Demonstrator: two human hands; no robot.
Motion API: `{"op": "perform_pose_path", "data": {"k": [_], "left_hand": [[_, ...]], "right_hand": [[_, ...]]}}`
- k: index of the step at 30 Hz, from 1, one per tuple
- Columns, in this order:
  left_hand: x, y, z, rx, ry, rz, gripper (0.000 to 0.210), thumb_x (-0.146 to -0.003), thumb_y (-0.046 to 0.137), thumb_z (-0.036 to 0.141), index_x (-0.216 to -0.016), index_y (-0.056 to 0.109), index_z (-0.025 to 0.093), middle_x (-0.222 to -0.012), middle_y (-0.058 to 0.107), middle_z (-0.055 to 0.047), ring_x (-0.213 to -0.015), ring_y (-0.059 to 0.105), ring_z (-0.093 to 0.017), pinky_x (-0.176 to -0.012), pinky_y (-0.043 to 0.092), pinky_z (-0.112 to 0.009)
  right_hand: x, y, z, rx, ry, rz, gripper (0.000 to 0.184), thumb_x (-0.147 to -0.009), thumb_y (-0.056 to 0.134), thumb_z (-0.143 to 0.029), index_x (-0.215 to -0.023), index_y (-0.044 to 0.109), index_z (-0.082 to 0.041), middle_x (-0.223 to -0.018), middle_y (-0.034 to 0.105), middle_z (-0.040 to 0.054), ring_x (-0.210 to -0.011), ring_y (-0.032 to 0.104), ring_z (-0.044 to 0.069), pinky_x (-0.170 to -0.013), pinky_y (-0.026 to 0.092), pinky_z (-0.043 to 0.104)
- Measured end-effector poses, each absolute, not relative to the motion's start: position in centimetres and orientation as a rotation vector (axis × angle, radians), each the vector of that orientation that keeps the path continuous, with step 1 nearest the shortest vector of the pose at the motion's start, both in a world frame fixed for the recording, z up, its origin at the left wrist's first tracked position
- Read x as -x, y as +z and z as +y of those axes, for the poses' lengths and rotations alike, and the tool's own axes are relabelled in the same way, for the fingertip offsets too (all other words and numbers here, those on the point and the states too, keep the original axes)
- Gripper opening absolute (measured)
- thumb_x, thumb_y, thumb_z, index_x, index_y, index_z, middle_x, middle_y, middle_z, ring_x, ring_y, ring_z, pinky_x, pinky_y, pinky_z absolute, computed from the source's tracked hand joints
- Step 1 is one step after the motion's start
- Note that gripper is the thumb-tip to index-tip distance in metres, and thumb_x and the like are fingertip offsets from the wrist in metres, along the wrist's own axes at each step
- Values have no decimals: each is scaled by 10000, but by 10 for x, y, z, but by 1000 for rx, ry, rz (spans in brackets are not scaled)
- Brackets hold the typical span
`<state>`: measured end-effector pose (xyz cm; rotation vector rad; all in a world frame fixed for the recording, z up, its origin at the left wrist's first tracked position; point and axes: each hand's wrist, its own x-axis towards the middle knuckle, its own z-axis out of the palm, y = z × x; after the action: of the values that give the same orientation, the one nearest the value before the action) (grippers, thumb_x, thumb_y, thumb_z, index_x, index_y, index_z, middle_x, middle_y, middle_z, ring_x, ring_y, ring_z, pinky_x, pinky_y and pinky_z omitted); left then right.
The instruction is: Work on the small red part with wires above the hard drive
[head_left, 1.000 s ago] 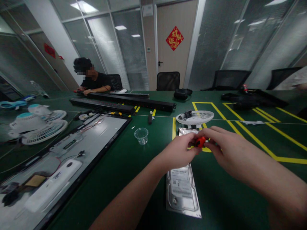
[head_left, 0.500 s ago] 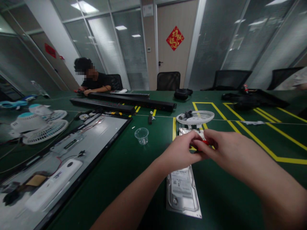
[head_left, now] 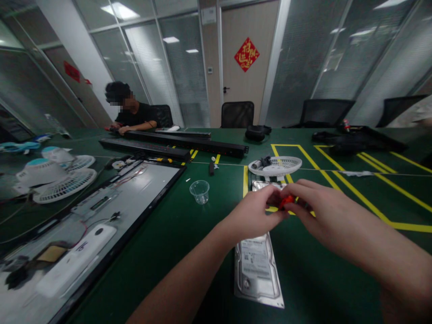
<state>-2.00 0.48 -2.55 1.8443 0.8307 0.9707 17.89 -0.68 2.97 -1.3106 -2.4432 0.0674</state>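
Observation:
My left hand (head_left: pixel 257 212) and my right hand (head_left: pixel 319 204) meet above the table, fingers pinched together. Between their fingertips is a small red object (head_left: pixel 286 201) with a bit of yellow by its right end; its kind I cannot make out. Below my hands a silver hard drive (head_left: pixel 255 270) with a white label lies on the green table, its far end hidden by my left hand. Just beyond my hands, another silver metal piece (head_left: pixel 261 185) lies partly covered.
A clear plastic cup (head_left: pixel 200 192) stands left of my hands. Beyond them is a white fan grille (head_left: pixel 280 165) holding small parts. A large opened panel (head_left: pixel 148 184) fills the left, with white fan parts (head_left: pixel 64 180) beside it. A person (head_left: pixel 133 112) sits across the table by long black bars (head_left: pixel 189 143).
My right hand has shifted slightly to the right and its fingers have changed position, so more of the red object shows. My left hand stays nearly in place.

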Motion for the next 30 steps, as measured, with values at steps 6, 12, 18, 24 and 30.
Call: {"op": "perform_pose_path", "data": {"k": [6, 12, 18, 24, 30], "left_hand": [[21, -23, 4, -1907, 955, 869, 309, -867, 859, 251, -1115, 687, 185, -1161, 785, -91, -1074, 738, -245, -906, 572, -349], [22, -22, 3, -1944, 934, 887, 182, -911, 788, 231, -1073, 720, 182, -1093, 800, -64, -1001, 730, -217, -860, 550, -318], [22, -26, 6, -1850, 924, 849, 223, -950, 739, 166, -1173, 725, 161, -1207, 814, -118, -1133, 765, -256, -1014, 588, -396], [20, -28, 7, -1820, 959, 793, 228, -963, 711, 136, -1188, 697, 169, -1224, 792, -118, -1150, 758, -242, -1034, 587, -394], [20, -24, 4, -1916, 950, 858, 317, -868, 853, 251, -1135, 697, 178, -1176, 784, -94, -1081, 734, -252, -908, 564, -355]], "right_hand": [[-176, 27, -7, 1521, -15, -2401, 280, -1050, 611, -478, -955, 740, -249, -812, 761, 87, -667, 674, 271, -598, 410, 377], [-175, 30, -8, 1690, -53, -2358, 434, -1001, 657, -672, -898, 743, -260, -744, 743, 91, -646, 676, 301, -572, 375, 380], [-182, 31, -8, 1350, 128, -2416, 158, -996, 636, -294, -1092, 752, -246, -1073, 781, 111, -870, 749, 302, -753, 552, 440], [-181, 31, -6, 1384, 107, -2446, 268, -978, 526, -174, -1076, 773, -212, -1074, 772, 147, -872, 739, 313, -776, 552, 470], [-176, 28, -6, 1530, 48, -2395, 237, -1038, 612, -422, -928, 718, -241, -834, 756, 89, -702, 677, 271, -623, 419, 379]]}}
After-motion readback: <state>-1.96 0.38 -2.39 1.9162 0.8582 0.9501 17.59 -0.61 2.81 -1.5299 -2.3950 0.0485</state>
